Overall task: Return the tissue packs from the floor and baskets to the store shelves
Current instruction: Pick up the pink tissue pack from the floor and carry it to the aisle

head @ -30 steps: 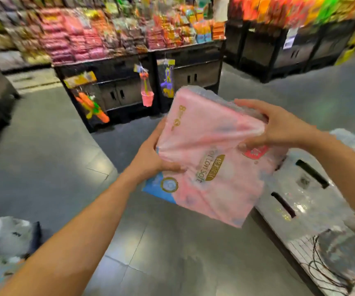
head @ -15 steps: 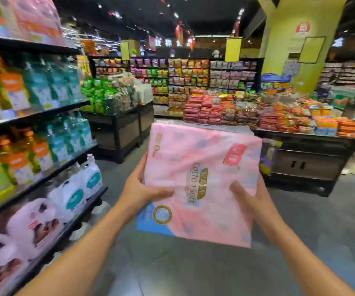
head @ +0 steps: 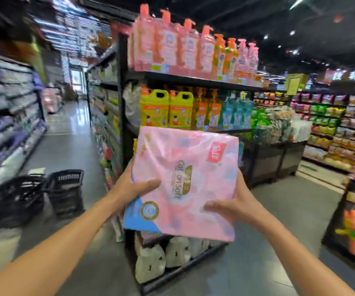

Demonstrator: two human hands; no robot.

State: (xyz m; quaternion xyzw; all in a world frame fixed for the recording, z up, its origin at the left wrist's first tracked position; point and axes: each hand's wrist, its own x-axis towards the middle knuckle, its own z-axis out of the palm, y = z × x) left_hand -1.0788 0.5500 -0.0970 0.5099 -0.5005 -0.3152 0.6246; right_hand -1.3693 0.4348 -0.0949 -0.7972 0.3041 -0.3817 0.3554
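A pink tissue pack (head: 185,180) with a blue corner and "Cotton Soft" lettering is held up in front of me at chest height. My left hand (head: 132,186) grips its left edge, thumb across the front. On the lower right side my right hand (head: 230,207) grips the pack, thumb on the front and fingers behind. Two black shopping baskets (head: 64,189) stand on the floor at the left, in the aisle mouth; what is in them cannot be seen.
A shelf end (head: 193,80) with pink, yellow and orange detergent bottles stands straight ahead behind the pack. An aisle (head: 69,133) runs away at the left between blurred shelves. Snack displays (head: 339,129) fill the right. A low black stand (head: 354,227) is near my right arm.
My view has swung left from the snack tables to the detergent shelf end and the aisle. Both hands keep hold of the pack; the right hand moved from its top edge to its lower right side.
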